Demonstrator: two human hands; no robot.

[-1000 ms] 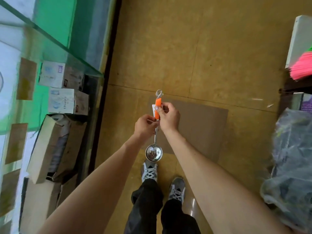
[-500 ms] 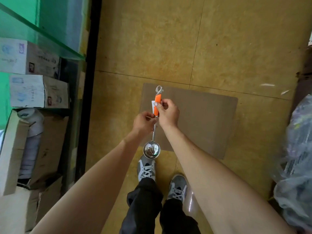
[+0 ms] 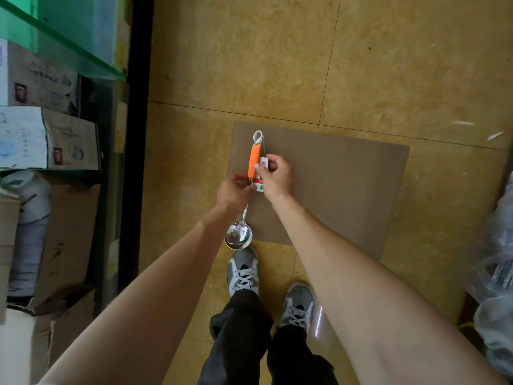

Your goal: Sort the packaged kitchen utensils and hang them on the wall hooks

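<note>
Holding a steel ladle with an orange plastic handle [image 3: 254,162]

The person is standing and looking straight down, and both bare arms are reaching forward to the ladle. The left hand [image 3: 234,191] is pinching the ladle where the thin steel stem is meeting the lower end of the handle, its grip narrow, with the fingers curled in tight. The right hand [image 3: 277,179] is pinching the small white paper label [image 3: 263,163] that is sitting against the right side of the handle. Its grip is likewise narrow, with the thumb lying on the label's face.

The ladle is lying along the line of sight: its metal hanging loop is pointing away from the body, and its shiny round bowl is hanging nearest the person. It is appearing over the near left part of a flat brown cardboard sheet [image 3: 347,190], which is lying on the yellow tiled floor [image 3: 249,65].

Below the bowl, two grey lace-up shoes [image 3: 243,270] are showing under dark trouser legs. At the left, printed cardboard boxes [image 3: 47,137] are sitting under a green glass shelf [image 3: 55,43]. At the right edge, clear plastic bags [image 3: 497,273] are showing — their contents too blurred to tell.
</note>
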